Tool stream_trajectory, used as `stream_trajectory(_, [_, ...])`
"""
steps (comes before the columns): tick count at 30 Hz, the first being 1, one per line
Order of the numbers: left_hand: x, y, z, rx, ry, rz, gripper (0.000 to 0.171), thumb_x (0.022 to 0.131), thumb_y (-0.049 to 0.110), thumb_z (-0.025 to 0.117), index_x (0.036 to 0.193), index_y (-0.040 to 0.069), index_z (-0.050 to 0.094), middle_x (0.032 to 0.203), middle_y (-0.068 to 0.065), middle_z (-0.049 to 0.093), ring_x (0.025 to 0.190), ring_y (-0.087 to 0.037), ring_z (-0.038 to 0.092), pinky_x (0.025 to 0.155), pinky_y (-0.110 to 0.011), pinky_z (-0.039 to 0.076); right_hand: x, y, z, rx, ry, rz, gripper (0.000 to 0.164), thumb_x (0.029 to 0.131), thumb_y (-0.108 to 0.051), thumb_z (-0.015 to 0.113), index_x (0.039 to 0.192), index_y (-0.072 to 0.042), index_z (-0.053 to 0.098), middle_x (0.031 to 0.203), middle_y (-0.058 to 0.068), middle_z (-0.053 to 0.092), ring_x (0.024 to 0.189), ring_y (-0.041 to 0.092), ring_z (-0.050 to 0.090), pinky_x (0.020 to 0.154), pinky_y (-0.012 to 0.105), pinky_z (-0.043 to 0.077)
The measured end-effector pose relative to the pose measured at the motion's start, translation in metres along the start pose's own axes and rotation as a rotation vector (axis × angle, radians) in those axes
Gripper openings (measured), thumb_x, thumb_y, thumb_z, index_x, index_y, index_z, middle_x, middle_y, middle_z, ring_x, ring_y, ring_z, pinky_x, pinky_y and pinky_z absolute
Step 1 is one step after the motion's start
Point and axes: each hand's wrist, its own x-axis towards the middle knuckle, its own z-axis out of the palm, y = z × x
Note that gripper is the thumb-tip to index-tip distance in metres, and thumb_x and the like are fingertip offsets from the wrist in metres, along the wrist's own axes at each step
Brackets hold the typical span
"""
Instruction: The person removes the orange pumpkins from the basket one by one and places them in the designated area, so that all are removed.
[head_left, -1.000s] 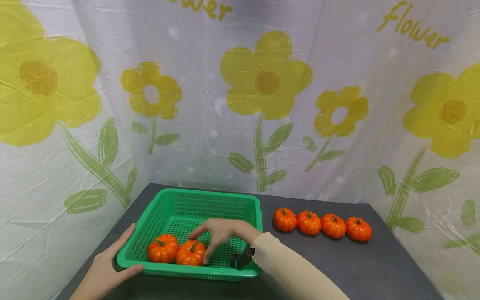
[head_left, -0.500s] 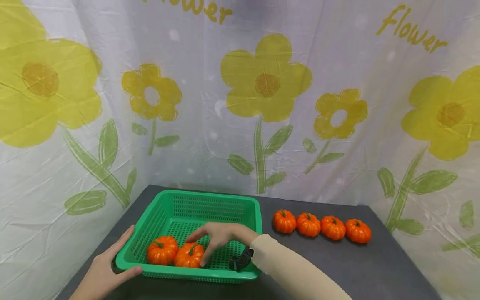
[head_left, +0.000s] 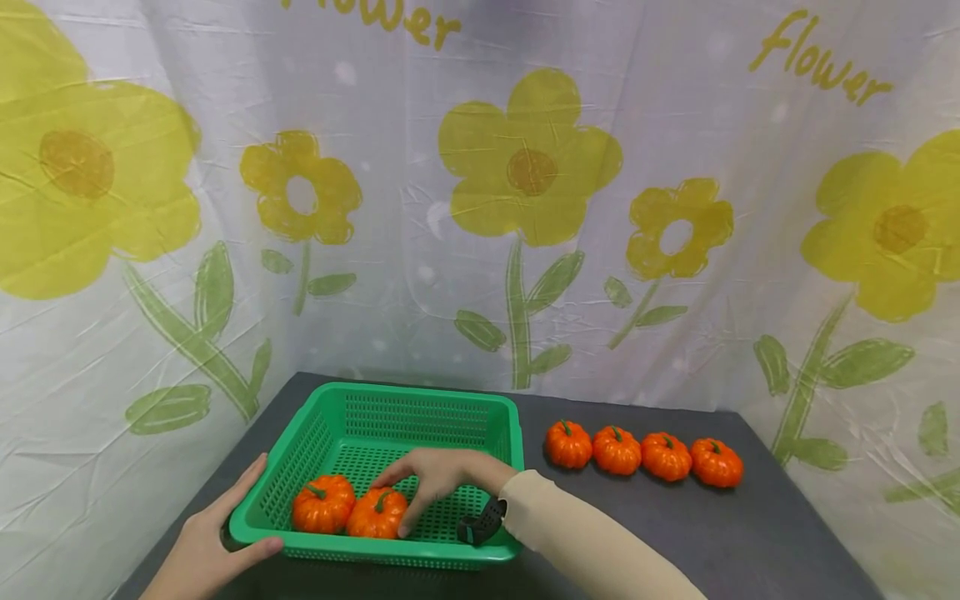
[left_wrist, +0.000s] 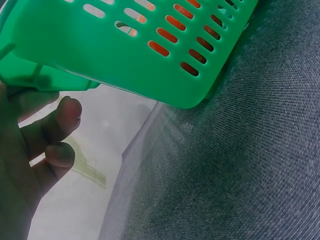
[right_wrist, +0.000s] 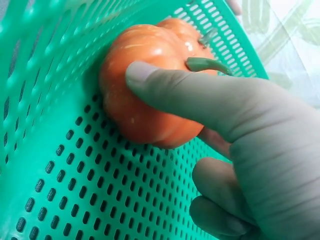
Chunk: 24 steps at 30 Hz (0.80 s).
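Observation:
In the head view a green plastic basket (head_left: pixel 420 398) with slotted walls stands on the dark tabletop. My left hand (head_left: pixel 206 537) grips its rim at the near left corner; in the left wrist view, curled fingers (left_wrist: pixel 60 120) show below the rim. Two glossy orange toy pumpkins with green stems sit side by side against the basket's near wall. My right hand (head_left: pixel 438 479) reaches inside and holds the right one, a pumpkin (head_left: pixel 377 512), between thumb and fingers. The right wrist view shows the thumb pressed on that pumpkin (right_wrist: pixel 145 110). Left of it rests the other pumpkin (head_left: pixel 323 504).
To the basket's right, several more orange pumpkins (head_left: pixel 666 457) stand in a row on the dark tabletop (head_left: pixel 645 525). A white cloth printed with yellow flowers (head_left: pixel 405 333) hangs behind and along the sides. A black band (head_left: pixel 483 523) is around my right wrist.
The head view has tilted up very slightly. Both hands, the basket and the pumpkins keep practically the same places relative to each other.

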Motion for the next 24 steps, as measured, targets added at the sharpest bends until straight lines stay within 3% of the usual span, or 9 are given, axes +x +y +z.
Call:
stream_trajectory(1, [0.0,0.0,0.0,0.0,-0.002,-0.001,0.103,0.09,0.035,0.087,0.171,0.033,0.024,0.169,0.016,0.029,0.14,0.002,0.038,0.099,-0.075,0.048,0.0,0.0,0.0,0.002,0.0,0.003,0.07,0.095,-0.018,0.082,0.159,-0.017,0.052,0.16,-0.007,0.052,0.144,0.004,0.047,0.116,0.025,0.043])
stream_trajectory(3, [0.0,0.001,-0.001,0.004,-0.007,-0.004,0.103,0.09,0.035,0.087,0.171,0.032,0.023,0.169,0.008,0.031,0.143,-0.008,0.042,0.099,-0.075,0.048,0.0,0.0,-0.001,0.004,0.002,0.01,0.069,0.096,-0.019,0.081,0.158,-0.017,0.053,0.16,-0.007,0.052,0.144,0.004,0.048,0.116,0.026,0.043])
stream_trajectory(8, [0.002,0.005,-0.002,0.007,-0.041,-0.025,0.104,0.091,0.036,0.085,0.172,0.031,0.02,0.166,-0.019,0.038,0.138,-0.054,0.046,0.097,-0.077,0.048,-0.002,-0.001,-0.002,0.01,0.029,0.027,0.066,0.095,-0.021,0.082,0.156,-0.019,0.057,0.156,-0.01,0.056,0.141,0.003,0.051,0.113,0.026,0.046])
stream_trajectory(9, [0.002,0.005,-0.003,0.006,-0.046,-0.028,0.104,0.091,0.036,0.085,0.172,0.03,0.019,0.165,-0.022,0.038,0.136,-0.057,0.046,0.097,-0.077,0.048,-0.002,-0.001,-0.002,0.013,0.038,0.03,0.066,0.094,-0.021,0.083,0.155,-0.019,0.058,0.155,-0.01,0.057,0.139,0.003,0.052,0.112,0.026,0.047])
stream_trajectory(24, [0.003,0.005,-0.003,-0.006,-0.051,-0.028,0.106,0.091,0.035,0.086,0.172,0.029,0.018,0.165,-0.025,0.039,0.135,-0.06,0.045,0.096,-0.077,0.048,-0.011,-0.007,-0.006,0.037,0.158,0.014,0.062,0.091,-0.022,0.087,0.149,-0.019,0.065,0.147,-0.007,0.064,0.131,0.003,0.059,0.106,0.025,0.051])
